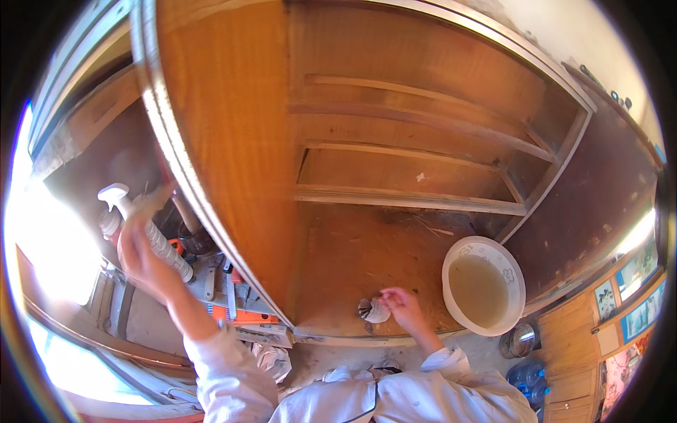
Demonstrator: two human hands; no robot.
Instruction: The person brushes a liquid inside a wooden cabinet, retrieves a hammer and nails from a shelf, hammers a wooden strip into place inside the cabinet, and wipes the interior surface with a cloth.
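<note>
My left hand [138, 255] is raised at the left, in front of a white spray bottle [163, 243] with a trigger head. Motion smears its fingers, and a blurred tan shape [151, 206] shows at their tips; I cannot make out whether it is held. Low in the open wooden cabinet, near its front edge, my right hand [400, 304] has its fingers curled at the side of a small whitish, round object [374, 310]. A dark opening shows on that object, which looks like a little cup or a roll.
A white basin [520, 282] of cloudy water stands to the right of my right hand. Wooden rails [416, 201] cross the cabinet above a littered floor. Tools [230, 289] and an orange case [247, 316] lie at left. A glass jar [520, 340] and blue bottles [529, 381] stand outside.
</note>
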